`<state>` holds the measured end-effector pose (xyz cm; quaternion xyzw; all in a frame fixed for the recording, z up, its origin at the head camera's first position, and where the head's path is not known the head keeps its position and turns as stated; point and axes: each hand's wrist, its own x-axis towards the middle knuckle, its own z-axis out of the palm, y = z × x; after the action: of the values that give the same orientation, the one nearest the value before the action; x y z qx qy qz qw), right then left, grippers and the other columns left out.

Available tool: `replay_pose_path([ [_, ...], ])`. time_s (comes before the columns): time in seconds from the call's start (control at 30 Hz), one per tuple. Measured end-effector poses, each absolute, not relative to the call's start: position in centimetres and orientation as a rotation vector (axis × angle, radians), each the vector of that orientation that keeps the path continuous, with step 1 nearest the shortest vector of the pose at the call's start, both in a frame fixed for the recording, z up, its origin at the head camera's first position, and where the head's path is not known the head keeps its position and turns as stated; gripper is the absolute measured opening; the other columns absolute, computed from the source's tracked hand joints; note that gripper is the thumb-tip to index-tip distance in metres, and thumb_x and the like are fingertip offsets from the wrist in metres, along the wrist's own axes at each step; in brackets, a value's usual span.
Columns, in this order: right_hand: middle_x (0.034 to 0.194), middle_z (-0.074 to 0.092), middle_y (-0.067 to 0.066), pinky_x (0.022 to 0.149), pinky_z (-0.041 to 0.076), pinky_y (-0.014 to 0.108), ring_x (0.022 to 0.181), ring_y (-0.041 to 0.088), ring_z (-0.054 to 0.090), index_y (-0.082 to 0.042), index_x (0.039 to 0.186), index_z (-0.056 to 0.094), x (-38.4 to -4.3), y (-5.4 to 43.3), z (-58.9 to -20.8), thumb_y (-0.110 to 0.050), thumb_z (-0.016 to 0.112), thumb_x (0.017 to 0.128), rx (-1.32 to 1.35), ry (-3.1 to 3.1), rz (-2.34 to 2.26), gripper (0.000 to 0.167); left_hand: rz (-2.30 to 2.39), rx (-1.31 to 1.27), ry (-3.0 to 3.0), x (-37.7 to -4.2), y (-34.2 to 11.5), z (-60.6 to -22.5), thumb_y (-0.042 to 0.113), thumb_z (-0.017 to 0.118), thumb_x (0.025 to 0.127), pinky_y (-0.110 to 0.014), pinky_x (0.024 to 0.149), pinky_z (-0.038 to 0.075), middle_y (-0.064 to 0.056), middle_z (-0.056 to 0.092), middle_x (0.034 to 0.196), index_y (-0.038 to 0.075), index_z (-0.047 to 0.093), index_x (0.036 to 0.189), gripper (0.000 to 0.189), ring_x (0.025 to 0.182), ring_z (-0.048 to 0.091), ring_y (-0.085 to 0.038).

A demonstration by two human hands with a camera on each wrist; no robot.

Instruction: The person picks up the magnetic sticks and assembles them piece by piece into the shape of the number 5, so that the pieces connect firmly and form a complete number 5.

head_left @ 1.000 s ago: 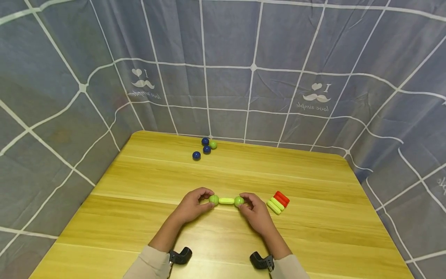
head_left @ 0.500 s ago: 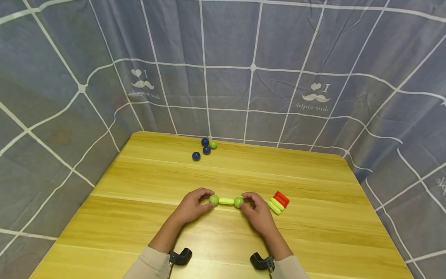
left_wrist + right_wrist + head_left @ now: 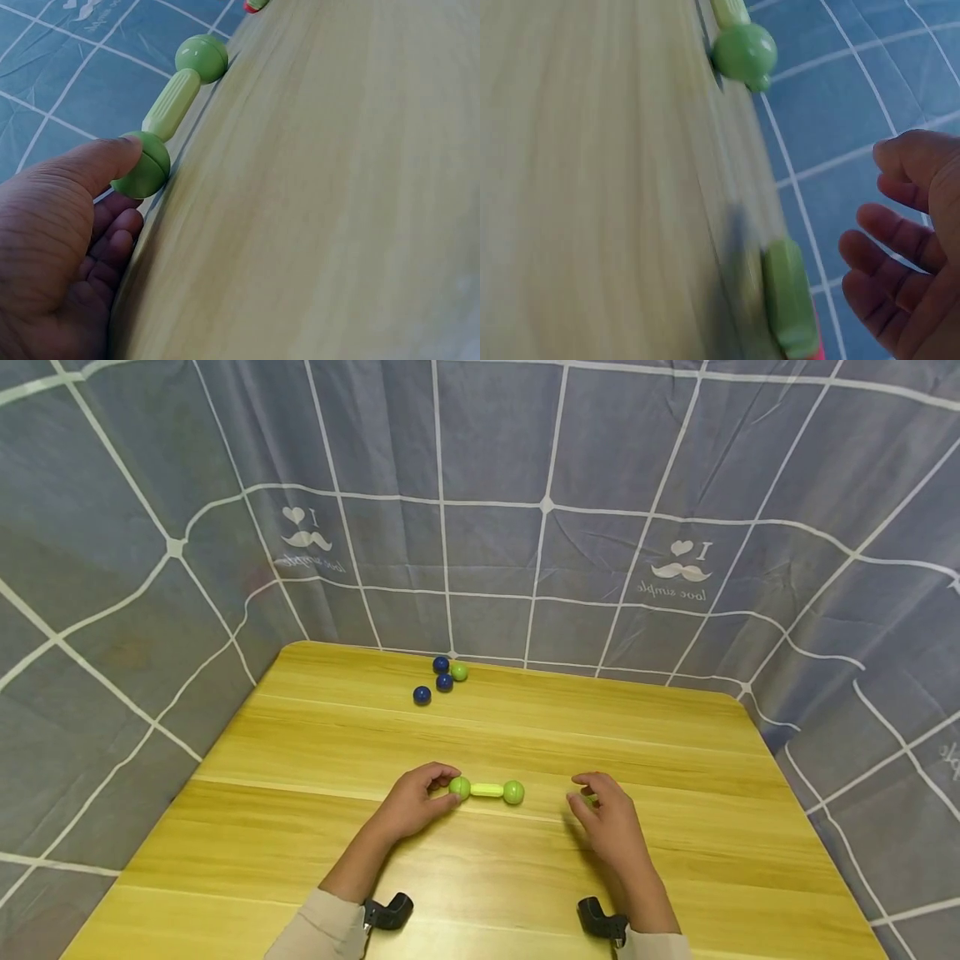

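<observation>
My left hand point(image 3: 416, 802) pinches a green ball point(image 3: 460, 788) between thumb and fingers. That ball joins a light green ribbed rod point(image 3: 487, 790), and a second green ball point(image 3: 513, 792) caps the rod's right end; together they look like a dumbbell lying on the table. In the left wrist view the thumb presses on the near ball point(image 3: 142, 166). To the right, my right hand point(image 3: 611, 822) is apart from the dumbbell shape, fingers loosely bent around nothing. It hovers over the loose rods; in the right wrist view a light green rod point(image 3: 789, 300) shows below its fingers, with red behind.
Several dark blue balls point(image 3: 445, 682) and one green ball point(image 3: 459, 672) sit near the back edge of the wooden table point(image 3: 337, 743). A grey curtain point(image 3: 495, 552) with white grid lines encloses the back and sides. Each wrist wears a black camera point(image 3: 389, 912).
My right hand has let go of the right green ball and moved right, over the red and light green rods, which it now covers. My left hand has stayed on its ball.
</observation>
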<state>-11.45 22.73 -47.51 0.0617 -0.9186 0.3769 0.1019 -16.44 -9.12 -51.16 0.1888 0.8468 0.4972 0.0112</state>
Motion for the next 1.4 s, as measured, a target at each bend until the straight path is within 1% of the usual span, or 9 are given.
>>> replay_pose_path([
  [0.17, 0.111, 0.064, 0.009, 0.080, 0.054, 0.045, 0.100, 0.027, 0.061, -0.003, 0.117, 0.066, -10.3, 23.9, -47.7, -0.013, 0.070, 0.093, 0.104, -2.736, 1.076, 0.026, 1.559, 0.584, 2.638, -16.5, -9.1, -51.1, 0.016, 0.076, 0.088, -0.039, 0.089, 0.051, 0.001, 0.067, 0.106, 0.010, 0.069, 0.115, 0.029, 0.099, 0.062, -0.017],
  [0.33, 0.110, 0.065, 0.011, 0.078, 0.055, 0.044, 0.099, 0.029, 0.063, -0.001, 0.116, 0.067, -9.9, 24.1, -48.1, -0.010, 0.072, 0.091, 0.123, -2.749, 1.055, 0.026, 1.552, 0.568, 2.639, -16.6, -9.0, -51.1, 0.016, 0.076, 0.088, -0.037, 0.089, 0.052, 0.001, 0.068, 0.108, 0.010, 0.069, 0.116, 0.030, 0.100, 0.063, -0.017],
  [0.4, 0.108, 0.065, 0.010, 0.078, 0.054, 0.043, 0.097, 0.027, 0.063, -0.002, 0.116, 0.067, -9.9, 23.9, -48.3, -0.010, 0.073, 0.091, 0.134, -2.742, 1.074, 0.026, 1.549, 0.557, 2.646, -16.7, -9.0, -51.1, 0.017, 0.076, 0.088, -0.037, 0.088, 0.052, 0.001, 0.068, 0.108, 0.010, 0.070, 0.117, 0.030, 0.100, 0.063, -0.017],
  [0.6, 0.098, 0.063, 0.003, 0.074, 0.053, 0.034, 0.087, 0.017, 0.059, -0.005, 0.113, 0.069, -10.4, 23.6, -48.8, -0.008, 0.073, 0.090, 0.135, -2.735, 1.137, 0.024, 1.555, 0.481, 2.662, -17.2, -8.9, -51.0, 0.016, 0.078, 0.087, -0.037, 0.085, 0.052, 0.002, 0.068, 0.105, 0.012, 0.071, 0.117, 0.031, 0.096, 0.062, -0.015],
  [0.77, 0.100, 0.065, 0.005, 0.073, 0.053, 0.038, 0.085, 0.017, 0.060, -0.003, 0.112, 0.069, -10.4, 23.6, -48.8, -0.008, 0.074, 0.089, 0.092, -2.759, 1.029, 0.024, 1.552, 0.466, 2.667, -17.6, -8.6, -51.0, 0.018, 0.077, 0.088, -0.033, 0.078, 0.050, 0.004, 0.065, 0.097, 0.013, 0.070, 0.118, 0.031, 0.086, 0.057, -0.013],
  [0.87, 0.093, 0.063, 0.002, 0.072, 0.050, 0.037, 0.079, 0.016, 0.056, -0.002, 0.112, 0.069, -10.2, 23.5, -48.7, -0.008, 0.075, 0.089, 0.086, -2.808, 0.971, 0.025, 1.550, 0.463, 2.662, -17.5, -8.4, -51.1, 0.019, 0.077, 0.088, -0.032, 0.074, 0.049, 0.005, 0.063, 0.094, 0.013, 0.070, 0.119, 0.032, 0.082, 0.055, -0.013],
  [0.97, 0.086, 0.057, 0.000, 0.070, 0.046, 0.036, 0.076, 0.015, 0.050, -0.003, 0.113, 0.068, -10.0, 23.4, -48.6, -0.008, 0.075, 0.088, 0.095, -2.851, 0.958, 0.027, 1.556, 0.475, 2.656, -17.3, -8.2, -51.1, 0.019, 0.076, 0.088, -0.031, 0.074, 0.049, 0.005, 0.064, 0.095, 0.013, 0.070, 0.120, 0.032, 0.082, 0.055, -0.012],
  [1.13, 0.085, 0.054, -0.003, 0.069, 0.044, 0.033, 0.075, 0.013, 0.047, -0.006, 0.112, 0.068, -9.9, 22.8, -48.9, -0.008, 0.077, 0.086, 0.141, -2.875, 0.991, 0.027, 1.574, 0.460, 2.655, -17.2, -8.1, -51.1, 0.021, 0.075, 0.090, -0.031, 0.074, 0.049, 0.005, 0.065, 0.096, 0.013, 0.070, 0.119, 0.031, 0.083, 0.056, -0.012],
  [1.4, 0.088, 0.061, -0.005, 0.066, 0.047, 0.027, 0.073, 0.009, 0.052, -0.007, 0.113, 0.067, -10.4, 22.0, -49.5, -0.008, 0.078, 0.085, 0.118, -2.870, 1.067, 0.030, 1.576, 0.464, 2.677, -17.3, -8.4, -51.1, 0.018, 0.073, 0.092, -0.028, 0.069, 0.048, 0.007, 0.062, 0.089, 0.012, 0.071, 0.117, 0.026, 0.077, 0.054, -0.012],
])
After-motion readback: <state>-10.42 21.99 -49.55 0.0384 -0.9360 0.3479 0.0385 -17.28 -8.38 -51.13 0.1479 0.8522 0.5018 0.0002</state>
